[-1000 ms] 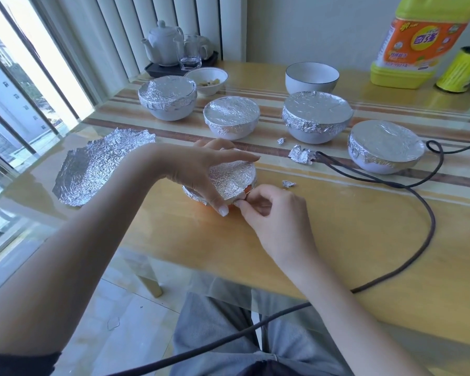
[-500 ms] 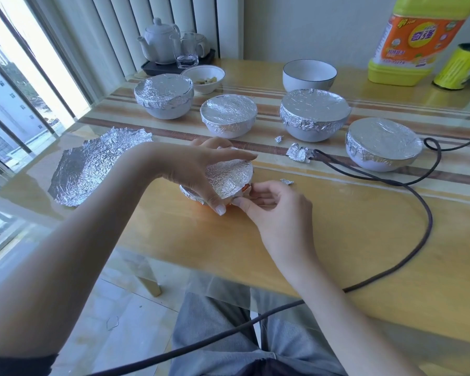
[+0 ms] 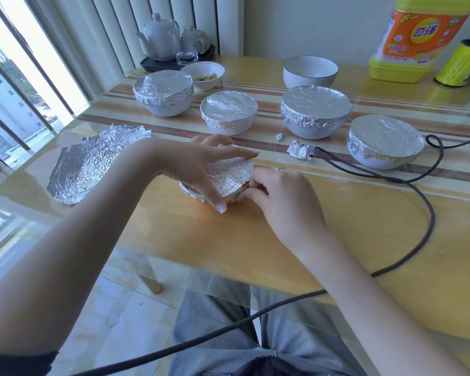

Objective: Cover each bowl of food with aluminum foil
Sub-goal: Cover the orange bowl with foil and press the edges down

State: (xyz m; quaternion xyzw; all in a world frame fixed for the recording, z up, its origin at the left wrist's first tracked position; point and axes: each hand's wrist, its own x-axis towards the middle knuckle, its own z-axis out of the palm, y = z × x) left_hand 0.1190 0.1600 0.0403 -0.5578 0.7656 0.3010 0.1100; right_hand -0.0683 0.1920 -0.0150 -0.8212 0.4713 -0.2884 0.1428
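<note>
Here both hands' fingers grip the foil-capped orange bowl (image 3: pixel 223 183), left hand (image 3: pixel 198 164) above, right hand (image 3: pixel 280 194) pinching its rim.

You sit at a wooden table (image 3: pixel 364 240) topped with a glass sheet, striped bands running across its far half. To your left, a window (image 3: pixel 17 85) with dark bars lets in bright daylight, with white vertical blinds (image 3: pixel 114 31) beside it. A plain pale wall (image 3: pixel 310 25) stands behind the table. Under the table edge you see a light tiled floor (image 3: pixel 114 308).
</note>
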